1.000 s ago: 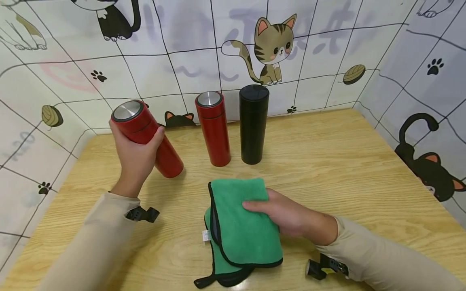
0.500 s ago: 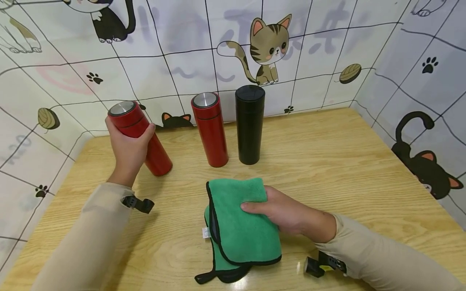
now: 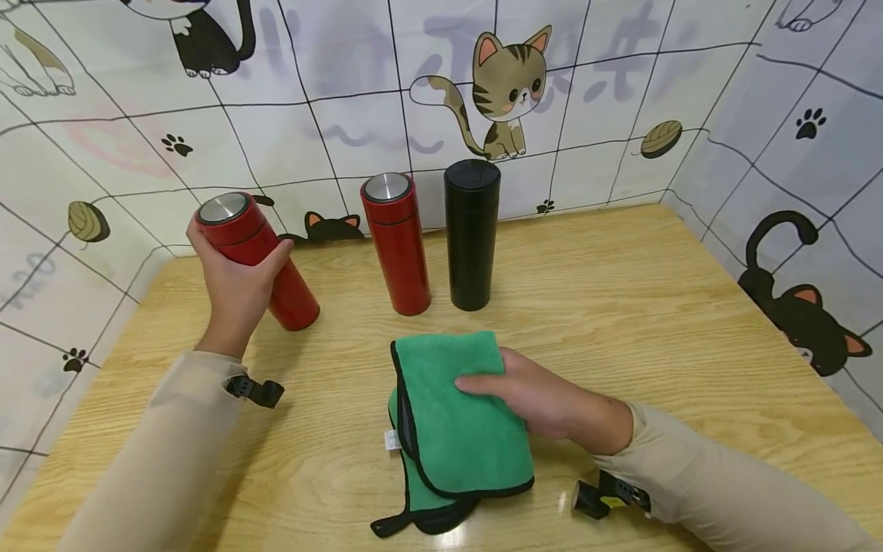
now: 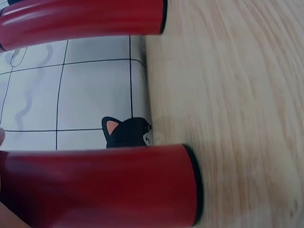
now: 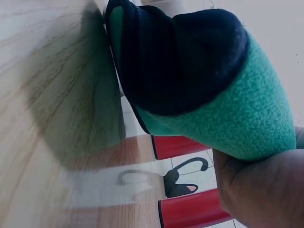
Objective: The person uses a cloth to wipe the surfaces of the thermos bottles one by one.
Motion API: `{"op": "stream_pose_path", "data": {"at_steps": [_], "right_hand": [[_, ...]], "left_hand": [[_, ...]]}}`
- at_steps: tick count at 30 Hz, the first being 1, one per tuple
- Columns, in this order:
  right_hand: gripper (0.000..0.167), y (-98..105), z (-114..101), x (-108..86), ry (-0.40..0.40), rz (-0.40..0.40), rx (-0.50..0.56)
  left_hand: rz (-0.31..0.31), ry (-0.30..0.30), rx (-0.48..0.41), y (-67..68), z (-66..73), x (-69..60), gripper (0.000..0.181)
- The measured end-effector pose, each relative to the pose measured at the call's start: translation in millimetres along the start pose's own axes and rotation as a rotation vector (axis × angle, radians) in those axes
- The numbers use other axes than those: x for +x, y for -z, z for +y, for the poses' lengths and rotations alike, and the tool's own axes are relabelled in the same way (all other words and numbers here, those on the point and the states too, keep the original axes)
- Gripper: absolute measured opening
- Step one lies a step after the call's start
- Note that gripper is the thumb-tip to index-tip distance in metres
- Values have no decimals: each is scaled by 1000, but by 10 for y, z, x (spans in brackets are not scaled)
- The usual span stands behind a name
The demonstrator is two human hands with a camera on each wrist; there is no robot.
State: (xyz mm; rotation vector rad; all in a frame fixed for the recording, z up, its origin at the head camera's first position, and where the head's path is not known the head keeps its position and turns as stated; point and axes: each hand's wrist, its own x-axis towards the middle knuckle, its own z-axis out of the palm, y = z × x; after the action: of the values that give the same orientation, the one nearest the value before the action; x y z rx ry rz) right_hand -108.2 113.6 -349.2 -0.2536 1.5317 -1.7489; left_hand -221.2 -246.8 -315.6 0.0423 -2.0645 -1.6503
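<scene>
the left hand (image 3: 237, 290) is clasped round a tilted red bottle (image 3: 295, 297). the right hand (image 3: 541, 395) grips a folded green cloth (image 3: 462, 441), near a second red bottle (image 3: 398, 253) and black bottle (image 3: 472, 245).

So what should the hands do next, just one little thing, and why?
Perhaps the left hand could settle its red bottle steadily on the table. That bottle is apart from the other red bottle and the black bottle, and the right hand holds the folded green cloth, so a freed left hand might help.
</scene>
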Motion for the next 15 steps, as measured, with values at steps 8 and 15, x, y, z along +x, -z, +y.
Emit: {"op": "stream_pose_path", "data": {"at_steps": [8,15], "right_hand": [[52,12,-25,13,12,-1,6],[49,26,-11,31,24,-5,19]], "left_hand": [[193,-298,202,-9,140,-178,92],[301,-865,121,-506,454,-419,46]]}}
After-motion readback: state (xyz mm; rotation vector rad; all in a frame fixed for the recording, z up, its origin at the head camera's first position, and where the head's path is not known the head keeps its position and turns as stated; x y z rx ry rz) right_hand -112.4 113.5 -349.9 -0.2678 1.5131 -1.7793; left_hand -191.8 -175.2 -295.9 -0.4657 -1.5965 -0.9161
